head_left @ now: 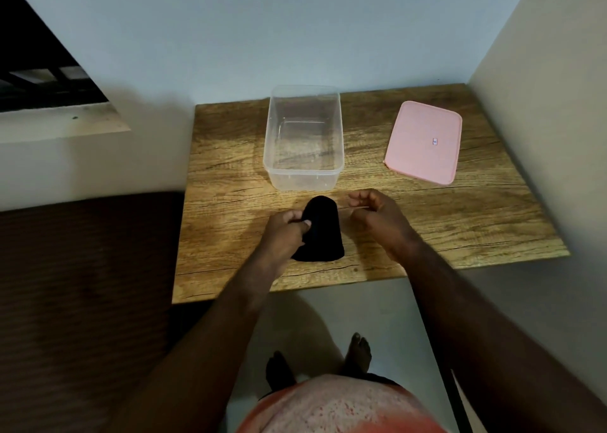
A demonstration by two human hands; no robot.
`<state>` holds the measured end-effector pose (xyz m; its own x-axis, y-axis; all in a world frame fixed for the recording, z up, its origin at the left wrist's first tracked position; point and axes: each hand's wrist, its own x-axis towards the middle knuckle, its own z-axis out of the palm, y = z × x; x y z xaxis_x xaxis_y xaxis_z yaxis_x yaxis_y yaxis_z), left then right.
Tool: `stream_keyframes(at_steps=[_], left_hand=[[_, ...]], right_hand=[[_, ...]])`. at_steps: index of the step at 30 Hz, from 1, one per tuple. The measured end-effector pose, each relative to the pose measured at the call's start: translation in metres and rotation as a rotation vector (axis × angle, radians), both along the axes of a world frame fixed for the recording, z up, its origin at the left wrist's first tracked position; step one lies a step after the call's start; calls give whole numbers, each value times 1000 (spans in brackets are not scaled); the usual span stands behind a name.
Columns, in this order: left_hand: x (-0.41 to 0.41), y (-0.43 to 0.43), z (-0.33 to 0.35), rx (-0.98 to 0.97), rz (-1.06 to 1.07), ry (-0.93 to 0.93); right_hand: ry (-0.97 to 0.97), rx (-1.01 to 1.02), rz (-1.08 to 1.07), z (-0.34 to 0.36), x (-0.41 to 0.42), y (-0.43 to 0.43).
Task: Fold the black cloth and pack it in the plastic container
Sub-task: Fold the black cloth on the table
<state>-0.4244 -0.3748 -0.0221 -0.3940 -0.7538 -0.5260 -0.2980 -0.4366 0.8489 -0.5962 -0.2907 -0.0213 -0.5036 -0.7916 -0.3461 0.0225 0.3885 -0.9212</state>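
Observation:
The black cloth (pixel 323 232) lies in a small folded bundle on the wooden table (pixel 460 222), just in front of the clear plastic container (pixel 303 176). The container stands empty, without its lid. My left hand (pixel 284 230) pinches the cloth's left edge between thumb and fingers. My right hand (pixel 377 217) hovers just right of the cloth with its fingers curled loosely and apart, touching nothing.
A pink lid (pixel 423 142) lies flat at the table's back right. Walls close in behind and on the right. A dark brown mattress-like surface (pixel 82 285) borders the table's left. My bare feet (pixel 358 354) stand on the floor below the table's front edge.

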Motion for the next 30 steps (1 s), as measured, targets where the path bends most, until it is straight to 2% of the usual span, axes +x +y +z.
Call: stream_keyframes(at_steps=[4, 7, 12, 15, 19, 24, 28, 30], left_hand=[[23, -9, -5, 28, 26, -10], [31, -11, -8, 34, 30, -13], [29, -14, -8, 6, -13, -65], [28, -16, -10, -21, -36, -114], [27, -18, -15, -23, -16, -156], [24, -16, -21, -84, 32, -198], [25, -15, -24, -121, 76, -206], [27, -14, -25, -156, 69, -219]], right_hand=[[-104, 132, 291, 0, 1, -18], [-18, 203, 446, -4, 5, -34], [75, 309, 612, 1, 2, -49], [197, 394, 681, 4, -1, -53], [309, 433, 656, 3, 6, -55], [348, 330, 496, -9, 17, -47], [550, 243, 390, -22, 28, -37], [572, 212, 352, -27, 31, -33]])
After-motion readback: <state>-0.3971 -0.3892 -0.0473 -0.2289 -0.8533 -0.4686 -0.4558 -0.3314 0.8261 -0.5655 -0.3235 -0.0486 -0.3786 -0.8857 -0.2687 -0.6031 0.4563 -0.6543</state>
